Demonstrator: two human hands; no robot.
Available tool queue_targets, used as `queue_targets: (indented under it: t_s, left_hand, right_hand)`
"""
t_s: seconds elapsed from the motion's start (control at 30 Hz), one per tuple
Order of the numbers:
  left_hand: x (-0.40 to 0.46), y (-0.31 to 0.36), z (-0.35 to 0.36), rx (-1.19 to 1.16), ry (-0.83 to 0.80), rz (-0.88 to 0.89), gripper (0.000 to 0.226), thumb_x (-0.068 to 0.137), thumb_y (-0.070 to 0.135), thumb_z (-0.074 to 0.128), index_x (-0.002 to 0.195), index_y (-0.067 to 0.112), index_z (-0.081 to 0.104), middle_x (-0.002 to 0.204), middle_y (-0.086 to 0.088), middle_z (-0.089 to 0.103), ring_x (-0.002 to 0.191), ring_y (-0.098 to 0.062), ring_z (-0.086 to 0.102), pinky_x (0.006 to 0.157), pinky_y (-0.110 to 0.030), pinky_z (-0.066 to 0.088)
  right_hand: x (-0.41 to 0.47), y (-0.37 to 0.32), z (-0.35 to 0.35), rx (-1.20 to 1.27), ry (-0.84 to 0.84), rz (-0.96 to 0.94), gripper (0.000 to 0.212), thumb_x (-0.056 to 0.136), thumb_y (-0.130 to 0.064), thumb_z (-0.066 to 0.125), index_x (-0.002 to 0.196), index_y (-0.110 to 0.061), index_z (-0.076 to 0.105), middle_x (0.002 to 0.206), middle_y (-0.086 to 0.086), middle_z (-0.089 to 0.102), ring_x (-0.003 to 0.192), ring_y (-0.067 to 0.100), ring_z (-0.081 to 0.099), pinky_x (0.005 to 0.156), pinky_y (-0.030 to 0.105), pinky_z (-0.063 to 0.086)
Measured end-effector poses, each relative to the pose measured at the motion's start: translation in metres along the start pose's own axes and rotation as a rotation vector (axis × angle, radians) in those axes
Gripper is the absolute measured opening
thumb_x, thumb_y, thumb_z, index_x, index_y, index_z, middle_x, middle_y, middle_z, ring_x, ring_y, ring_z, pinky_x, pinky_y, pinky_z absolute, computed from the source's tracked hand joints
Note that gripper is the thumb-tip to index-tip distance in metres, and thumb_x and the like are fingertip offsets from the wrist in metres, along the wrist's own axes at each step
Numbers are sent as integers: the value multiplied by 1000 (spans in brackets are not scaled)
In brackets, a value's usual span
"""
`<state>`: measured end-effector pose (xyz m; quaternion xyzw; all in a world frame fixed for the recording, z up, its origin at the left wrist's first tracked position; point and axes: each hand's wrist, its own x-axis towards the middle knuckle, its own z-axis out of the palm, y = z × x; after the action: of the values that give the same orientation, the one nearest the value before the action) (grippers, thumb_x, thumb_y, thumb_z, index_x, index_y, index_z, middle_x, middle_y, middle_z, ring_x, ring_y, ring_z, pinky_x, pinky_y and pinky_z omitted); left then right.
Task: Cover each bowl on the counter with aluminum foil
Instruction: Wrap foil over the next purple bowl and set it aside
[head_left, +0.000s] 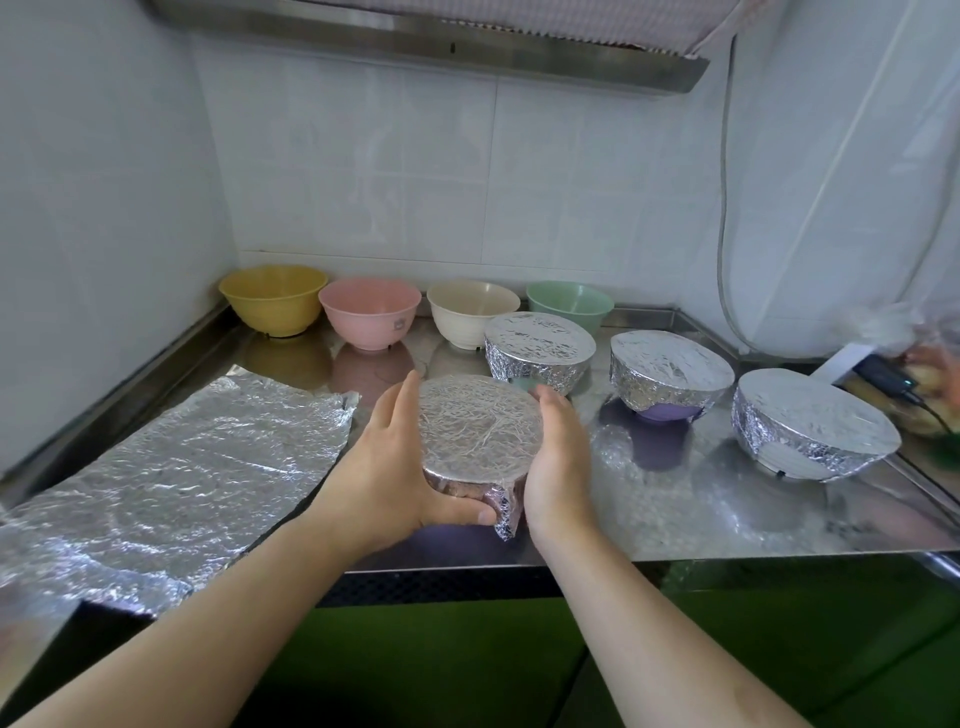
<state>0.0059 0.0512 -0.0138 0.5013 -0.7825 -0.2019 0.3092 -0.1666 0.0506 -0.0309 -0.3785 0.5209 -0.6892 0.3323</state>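
Cupping the foil-covered bowl (480, 434) between them, the left hand (387, 470) and right hand (556, 457) curl their fingers (553, 415) round its sides above the tabletop (727, 519); the foil looks thin and crushable, so pressing gently at the rim seems wisest.

Both hands, left hand (387, 467) and right hand (558, 457), cupped around a round foil-covered, seemingly purple bowl (478, 426) above the steel counter (675, 514).
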Motion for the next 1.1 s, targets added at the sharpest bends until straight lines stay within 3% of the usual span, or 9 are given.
queue_targets:
  t_s: [0.07, 0.1, 0.17, 0.23, 0.37, 0.53, 0.77, 0.97, 1.1]
  left_hand:
    - [1, -2, -3, 17, -17, -2, 168, 40, 80, 89, 166, 17, -4, 173, 2, 5, 157, -13, 10, 118, -23, 16]
    - [1, -2, -4, 20, -19, -6, 168, 41, 80, 88, 166, 16, -4, 173, 2, 5, 157, -13, 10, 119, -23, 16]
    - [0, 0, -3, 20, -14, -27, 167, 43, 80, 88, 166, 15, -5, 172, 1, 5, 157, -14, 12, 120, -25, 17]
    - [-1, 5, 0, 15, 1, -45, 165, 45, 79, 87, 166, 14, -4, 171, -1, 5, 157, -16, 13, 120, -28, 21]
    - [-4, 13, 4, 12, 24, -55, 164, 42, 85, 78, 165, 11, -2, 170, -4, 7, 156, -20, 15, 121, -30, 24]
    - [-5, 14, 4, 20, 16, -74, 163, 47, 77, 87, 165, 13, -5, 171, -5, 6, 157, -19, 16, 121, -31, 25]
    - [-6, 12, 2, 42, 1, -75, 159, 52, 72, 89, 165, 11, -5, 172, -6, 5, 157, -20, 13, 121, -31, 23]
    - [-2, 9, 2, 28, -11, -77, 159, 51, 71, 90, 165, 11, -3, 171, -5, 8, 155, -18, 17, 119, -28, 23]
    - [1, 6, 0, 5, -25, -78, 161, 48, 73, 89, 166, 12, -3, 169, -4, 9, 155, -17, 17, 113, -21, 19]
  right_hand:
    - [-8, -7, -15, -104, 29, -103, 31, 109, -32, 52, 136, -24, 62, 127, -19, 63, 120, -9, 56, 110, 27, 43]
    - [-12, -9, -23, -165, 71, -186, 22, 107, -26, 55, 129, -25, 61, 123, -16, 62, 116, -8, 57, 104, 26, 45]
    - [-28, -15, -36, -301, 103, -350, 15, 98, -18, 63, 111, -23, 59, 110, -3, 61, 105, 10, 60, 91, 31, 49]
    - [-42, -13, -43, -400, 14, -445, 15, 87, -14, 66, 96, -20, 56, 92, 2, 59, 88, 22, 59, 77, 37, 49]
    - [-60, -1, -46, -560, -100, -529, 22, 85, -20, 75, 88, -20, 52, 86, -6, 57, 85, 17, 59, 74, 36, 49]
    - [-63, 9, -47, -624, -15, -483, 22, 89, -27, 83, 85, -25, 61, 81, -12, 66, 79, 8, 65, 69, 33, 53]
    - [-64, 9, -50, -683, -46, -534, 18, 95, -21, 77, 83, -23, 64, 73, -12, 65, 68, 9, 64, 60, 34, 52]
    - [-58, 5, -53, -603, -94, -309, 30, 91, -3, 79, 78, -26, 64, 73, -12, 70, 74, 4, 70, 65, 15, 51]
    - [-52, 2, -53, -555, -116, -176, 27, 88, -5, 82, 76, -25, 69, 77, -15, 72, 78, 2, 70, 69, 11, 49]
